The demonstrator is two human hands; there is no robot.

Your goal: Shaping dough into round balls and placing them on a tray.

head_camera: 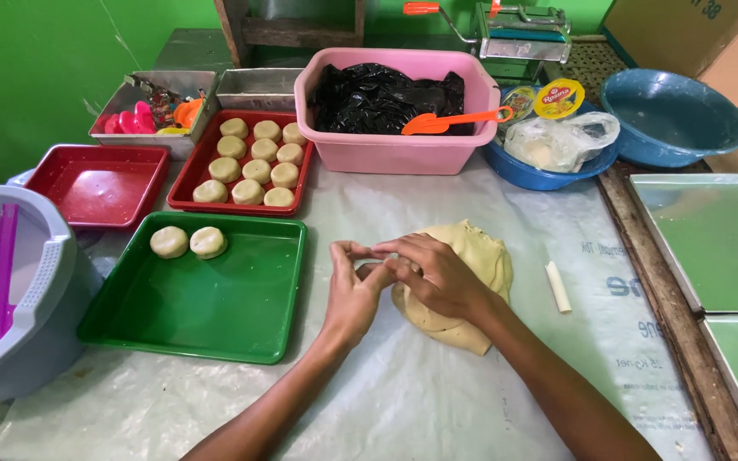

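Both hands meet at the near-left edge of the dough mass point(471, 282), which lies on the plastic-covered counter point(386, 401) right of centre. The left hand point(354, 290) curls its fingers round in a loose ring, and the right hand point(433, 273) lies over the dough with its fingertips pinched against the left's. A small piece seems to be held between them, but it is hidden, so what the grip closes on cannot be told for sure.

Judging by what lies about, the shaping is well under way but not finished. The red tray point(183, 183) at the far side holds ten round dough discs point(254, 171) and looks nearly full. The green tray point(215, 341), near and left of the hands, holds only two discs point(188, 242), with most of its floor bare. A second red tray point(100, 183) further left carries none. A large part of the dough mass is left uncut. One pale stick point(559, 287) lies to its right.
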